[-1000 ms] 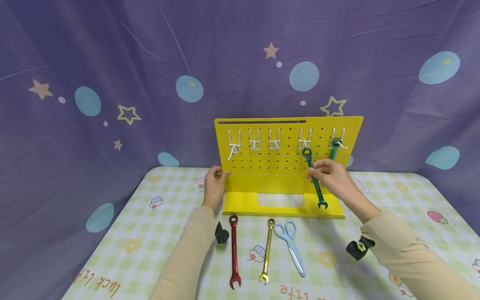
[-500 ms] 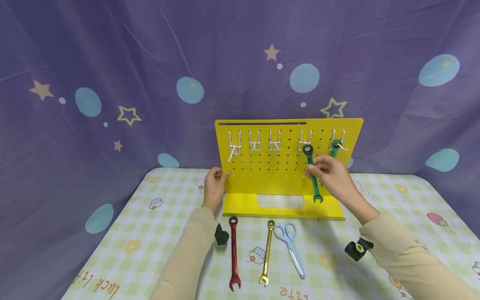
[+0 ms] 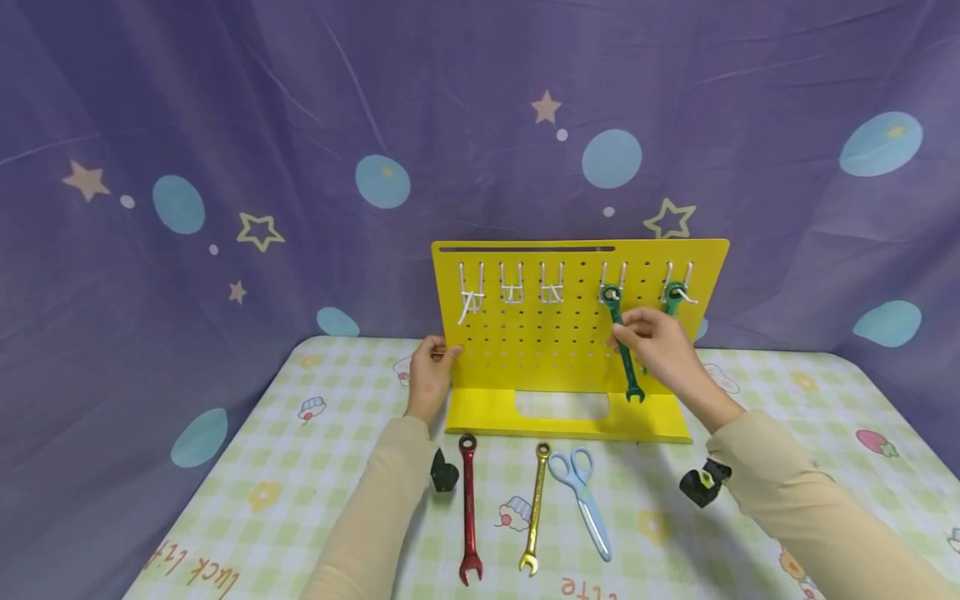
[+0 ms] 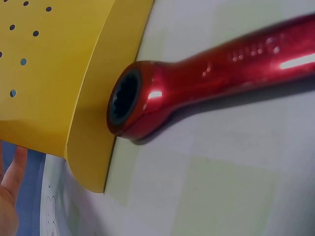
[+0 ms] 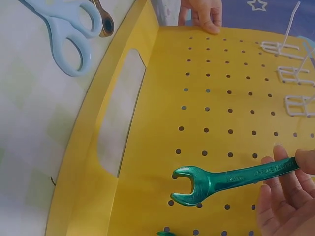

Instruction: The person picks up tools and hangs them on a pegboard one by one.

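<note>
My right hand [image 3: 660, 343] pinches a green combination wrench [image 3: 627, 367] by its shaft, ring end up and open end down. The ring is at the fourth hook from the left on a yellow pegboard [image 3: 540, 354], and a white tip shows inside it. In the right wrist view the wrench's open end [image 5: 194, 186] stands in front of the board. My left hand [image 3: 429, 379] grips the board's left edge, thumb on the front. Another green wrench [image 3: 675, 293] hangs on the rightmost hook, partly hidden by my right hand.
On the checked tablecloth before the board lie a red wrench [image 3: 469, 508], a gold wrench [image 3: 536, 508] and light-blue scissors [image 3: 587, 502]. White hooks [image 3: 512, 292] line the board's left half. A purple curtain [image 3: 300, 125] hangs behind.
My right hand has moved the green wrench slightly up and left, bringing its ring from just below the fourth hook up to it. My left hand stays on the board's edge.
</note>
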`<state>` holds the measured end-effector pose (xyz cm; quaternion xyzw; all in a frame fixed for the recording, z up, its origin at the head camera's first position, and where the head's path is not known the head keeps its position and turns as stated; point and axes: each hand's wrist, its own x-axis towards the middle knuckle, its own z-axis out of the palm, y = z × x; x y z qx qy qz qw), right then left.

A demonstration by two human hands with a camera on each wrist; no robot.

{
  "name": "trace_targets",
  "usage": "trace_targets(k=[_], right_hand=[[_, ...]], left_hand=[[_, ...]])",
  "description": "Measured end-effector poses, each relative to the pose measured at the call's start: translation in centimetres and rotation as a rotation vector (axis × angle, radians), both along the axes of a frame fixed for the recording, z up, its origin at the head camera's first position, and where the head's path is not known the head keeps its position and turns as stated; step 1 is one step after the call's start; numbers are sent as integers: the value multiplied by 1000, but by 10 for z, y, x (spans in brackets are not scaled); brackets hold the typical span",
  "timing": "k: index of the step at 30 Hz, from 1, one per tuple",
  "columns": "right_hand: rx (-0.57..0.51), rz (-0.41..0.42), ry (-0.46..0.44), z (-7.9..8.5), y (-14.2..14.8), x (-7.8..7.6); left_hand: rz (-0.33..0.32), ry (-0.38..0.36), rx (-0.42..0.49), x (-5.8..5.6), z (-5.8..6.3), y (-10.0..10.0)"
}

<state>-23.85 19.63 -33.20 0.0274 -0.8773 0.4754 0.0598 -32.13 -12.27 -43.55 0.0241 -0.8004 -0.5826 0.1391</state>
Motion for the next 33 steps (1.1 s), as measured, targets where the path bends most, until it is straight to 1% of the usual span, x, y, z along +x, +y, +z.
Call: trace_targets(k=[8, 13, 17, 23, 25, 29, 33], right_hand=[[-4, -22, -19, -5, -1, -12], [-17, -14, -18, -7, -1, -16], [-27, 2, -14, -11, 1, -16], [-50, 38, -18, -18, 5, -10], [-39, 50, -16, -21, 7, -7], [-24, 75, -17, -30, 7, 3], [-17, 113, -9, -43, 4, 18]], left_hand=[[-10, -1, 13, 1, 1, 1], [-6, 1, 10, 1, 1, 1], [-10, 7, 7, 0, 0, 0], [-14, 13, 10, 1, -1, 0], [-13, 12, 14, 1, 0, 0], [-10, 13, 12, 1, -1, -1], [-10, 9, 11, 1, 0, 0]])
